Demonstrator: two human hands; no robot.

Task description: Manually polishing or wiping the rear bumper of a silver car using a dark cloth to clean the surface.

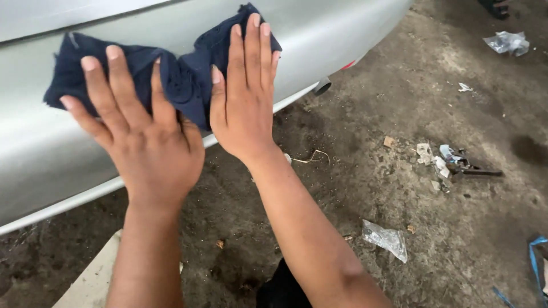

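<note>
We see a dark navy cloth (171,68), rumpled and bunched in the middle, spread flat against the curved silver car bumper (45,154). Its frayed edges spill past the fingers pressing it on both sides.

Your cloth (171,74): dark navy blue, plain, no pattern. Car bumper (342,40) under it: pale silver-grey, glossy, small red spot near lower edge. Exhaust tip (322,86): dull grey metal. Ground (399,188): mottled dark brown-grey, darker stains. Plastic bag (387,238): clear, whitish glints. Strap (534,256) at your right edge: bright blue.
</note>
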